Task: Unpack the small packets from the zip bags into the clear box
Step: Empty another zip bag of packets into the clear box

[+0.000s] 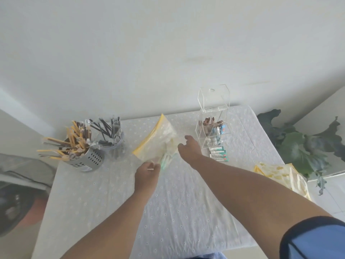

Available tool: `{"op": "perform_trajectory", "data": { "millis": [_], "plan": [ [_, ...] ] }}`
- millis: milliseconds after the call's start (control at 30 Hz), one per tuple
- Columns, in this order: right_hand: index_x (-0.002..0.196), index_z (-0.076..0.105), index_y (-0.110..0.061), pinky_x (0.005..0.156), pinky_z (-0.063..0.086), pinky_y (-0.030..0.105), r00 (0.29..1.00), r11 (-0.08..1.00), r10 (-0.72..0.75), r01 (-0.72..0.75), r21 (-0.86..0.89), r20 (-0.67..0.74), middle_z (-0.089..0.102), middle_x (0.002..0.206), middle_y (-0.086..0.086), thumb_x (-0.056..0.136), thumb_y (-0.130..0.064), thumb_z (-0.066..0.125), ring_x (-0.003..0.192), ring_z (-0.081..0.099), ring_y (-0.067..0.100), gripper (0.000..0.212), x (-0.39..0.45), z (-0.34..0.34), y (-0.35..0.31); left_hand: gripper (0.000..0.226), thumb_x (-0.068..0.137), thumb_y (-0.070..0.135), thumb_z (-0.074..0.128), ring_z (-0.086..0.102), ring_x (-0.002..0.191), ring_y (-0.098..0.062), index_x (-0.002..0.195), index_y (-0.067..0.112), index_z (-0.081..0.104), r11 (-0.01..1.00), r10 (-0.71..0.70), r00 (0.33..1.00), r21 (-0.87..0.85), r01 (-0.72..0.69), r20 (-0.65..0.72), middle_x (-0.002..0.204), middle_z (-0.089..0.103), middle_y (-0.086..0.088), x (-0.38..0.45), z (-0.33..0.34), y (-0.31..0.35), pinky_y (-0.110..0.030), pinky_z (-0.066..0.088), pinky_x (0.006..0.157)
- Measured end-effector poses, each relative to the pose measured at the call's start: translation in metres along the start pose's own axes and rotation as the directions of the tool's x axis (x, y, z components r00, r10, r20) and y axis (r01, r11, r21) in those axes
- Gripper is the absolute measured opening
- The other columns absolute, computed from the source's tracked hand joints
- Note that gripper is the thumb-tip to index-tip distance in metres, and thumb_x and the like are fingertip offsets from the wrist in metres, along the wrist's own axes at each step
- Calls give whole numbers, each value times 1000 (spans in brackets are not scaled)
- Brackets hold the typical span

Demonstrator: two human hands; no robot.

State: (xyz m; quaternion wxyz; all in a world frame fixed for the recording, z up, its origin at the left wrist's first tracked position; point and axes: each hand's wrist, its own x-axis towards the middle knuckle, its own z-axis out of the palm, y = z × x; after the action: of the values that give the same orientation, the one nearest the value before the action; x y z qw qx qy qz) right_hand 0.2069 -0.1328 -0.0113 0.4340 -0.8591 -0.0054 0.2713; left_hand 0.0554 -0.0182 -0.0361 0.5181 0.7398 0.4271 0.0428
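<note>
Left hand [147,172] grips the near lower corner of a zip bag [158,139] with a yellow seal strip, fingers curled round the plastic, so that the bag stands tilted up off the table [186,212] just beyond the knuckles. Through the clear plastic show pale and mint-green small packets [168,157], bunched near the gripped corner. Right hand [190,148] hovers just to the right of that bag, palm down, fingers loosely curled and holding nothing; whether its fingertips touch the plastic cannot be told. Beyond and to the right of the right hand stands the clear box [212,131], a tall divided case with its hinged lid [213,98] raised; brown packets sit in its far compartment and blue-and-white ones in the right one, while the nearest compartment looks almost bare. Just in front of the box, close to the right wrist, lies a short row of green-and-white packets [218,153] flat on the cloth. Farther right, past the forearm, a second zip bag [280,176] with yellow print lies at the table edge, and a dark green plant [302,144] stands beyond it. Well to the left of the left hand a perforated metal holder [84,157] bristles with yellow and brown wrapped sticks, and a clear cup [112,141] beside it holds black ones.
</note>
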Motion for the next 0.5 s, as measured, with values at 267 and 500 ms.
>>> {"op": "perform_trajectory", "data": {
  "millis": [267,500],
  "plan": [
    [105,59,-16,61,51,30,947,997,-54,67,-29,318,75,104,5,90,-62,65,78,71,17,50,-41,-11,-28,17,95,28,66,68,76,-27,96,12,70,710,408,913,625,-325,12,84,68,-2,-36,31,-15,-39,47,71],
    [95,67,-15,50,52,25,952,988,-116,139,-63,285,77,92,8,98,-36,63,60,66,12,22,-53,-23,34,24,97,11,50,66,96,-17,104,25,69,952,119,978,260,-161,170,108,68,7,-57,37,-25,-29,52,78]
  ]
}}
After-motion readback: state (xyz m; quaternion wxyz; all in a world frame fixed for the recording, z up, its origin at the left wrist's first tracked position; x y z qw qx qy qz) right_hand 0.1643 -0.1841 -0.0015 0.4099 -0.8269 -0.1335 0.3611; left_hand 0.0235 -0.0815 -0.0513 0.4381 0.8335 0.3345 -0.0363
